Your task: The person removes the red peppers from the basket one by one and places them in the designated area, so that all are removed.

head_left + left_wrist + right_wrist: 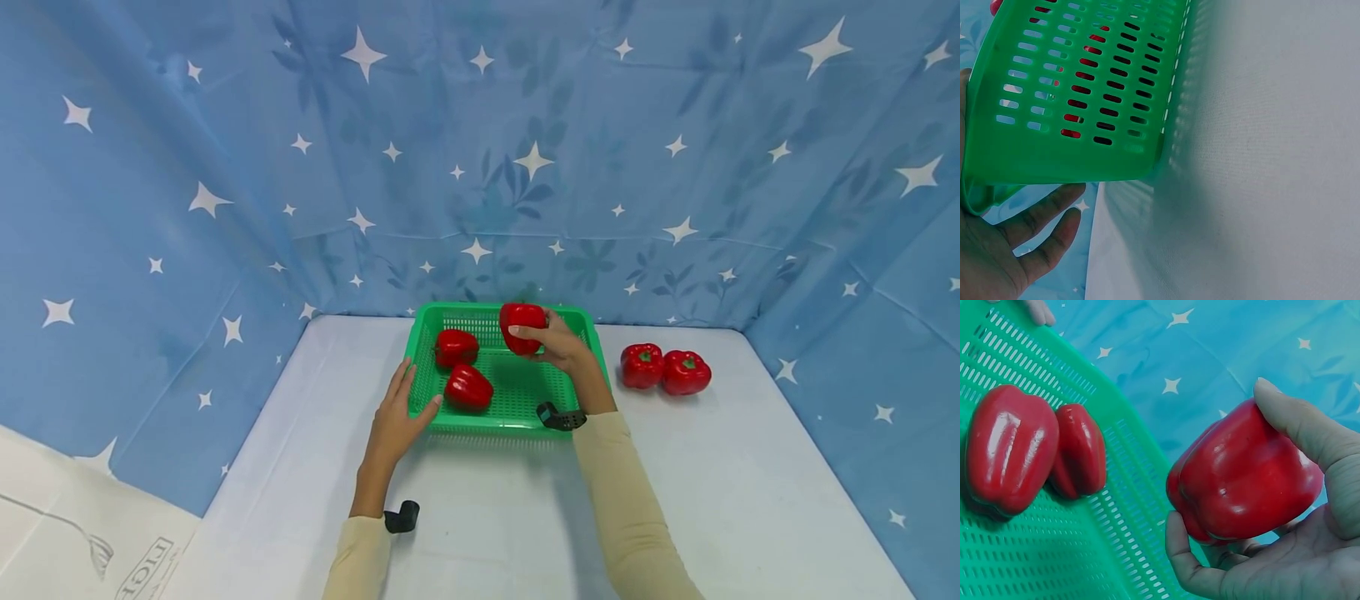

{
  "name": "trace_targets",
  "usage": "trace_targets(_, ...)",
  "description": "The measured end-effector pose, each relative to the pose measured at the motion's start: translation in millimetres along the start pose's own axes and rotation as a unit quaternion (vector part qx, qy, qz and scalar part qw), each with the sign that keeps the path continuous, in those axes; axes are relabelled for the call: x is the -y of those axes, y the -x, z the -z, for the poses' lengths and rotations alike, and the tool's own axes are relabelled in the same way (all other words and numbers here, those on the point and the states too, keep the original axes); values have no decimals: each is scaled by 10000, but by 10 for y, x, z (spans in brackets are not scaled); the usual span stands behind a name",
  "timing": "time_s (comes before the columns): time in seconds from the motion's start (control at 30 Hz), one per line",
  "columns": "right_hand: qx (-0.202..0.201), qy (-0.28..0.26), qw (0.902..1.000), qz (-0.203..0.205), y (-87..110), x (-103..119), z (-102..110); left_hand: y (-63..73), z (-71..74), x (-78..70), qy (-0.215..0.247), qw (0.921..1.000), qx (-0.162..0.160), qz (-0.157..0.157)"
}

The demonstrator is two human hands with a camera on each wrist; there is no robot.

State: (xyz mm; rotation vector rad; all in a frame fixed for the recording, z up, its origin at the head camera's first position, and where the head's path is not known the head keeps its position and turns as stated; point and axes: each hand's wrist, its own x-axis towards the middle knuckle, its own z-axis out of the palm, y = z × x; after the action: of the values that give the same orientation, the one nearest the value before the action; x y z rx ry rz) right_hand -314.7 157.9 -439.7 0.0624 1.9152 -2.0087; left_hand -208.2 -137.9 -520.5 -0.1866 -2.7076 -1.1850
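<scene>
My right hand (pixel 558 342) grips a red bell pepper (pixel 522 327) over the back right part of a green plastic basket (pixel 517 422). In the right wrist view the thumb lies along one side of this pepper (pixel 1241 478) and the fingers curl under the other. Two more red bell peppers, one behind (pixel 456 348) and one in front (pixel 468 388), lie in the basket's left half. My left hand (pixel 396 421) is at the basket's front left corner, fingers spread along the outside of its left wall and thumb at the rim, as the left wrist view shows.
Two red bell peppers, one left (pixel 641 366) and one right (pixel 686 372), stand side by side on the white table (pixel 750 475), right of the basket. A blue curtain (pixel 480 167) with white stars hangs behind the table and along both sides.
</scene>
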Motion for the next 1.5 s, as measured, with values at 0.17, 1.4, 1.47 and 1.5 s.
trace_targets(0.17, 31, -122, 9995, 282, 63, 18, 20, -6, 8, -6, 29, 10000, -15, 10)
trace_targets(1.4, -1666, -1043, 9551, 2217, 825, -195, 399, 9, 8, -9, 35, 9999, 16, 133)
trace_targets(1.47, -1801, -1082, 9499, 2313, 869, -224, 444, 5, 11, -9, 26, 9999, 2, 134)
trace_targets(1.5, -1875, -1123, 9473, 2341, 889, -238, 466, 5, 13, -9, 21, 9999, -4, 106)
